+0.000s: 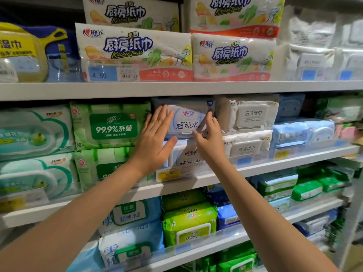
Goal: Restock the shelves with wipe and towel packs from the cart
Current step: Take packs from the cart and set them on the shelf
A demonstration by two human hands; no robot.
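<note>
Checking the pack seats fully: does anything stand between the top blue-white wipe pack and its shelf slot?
Nothing visible. The wipe pack sits in the slot atop an identical pack, left hand and right hand touching its front.

The left hand (155, 138) and right hand (210, 143) hide much of the lower blue wipe pack (189, 154); top-right packs (314, 54) are blurred.
</note>
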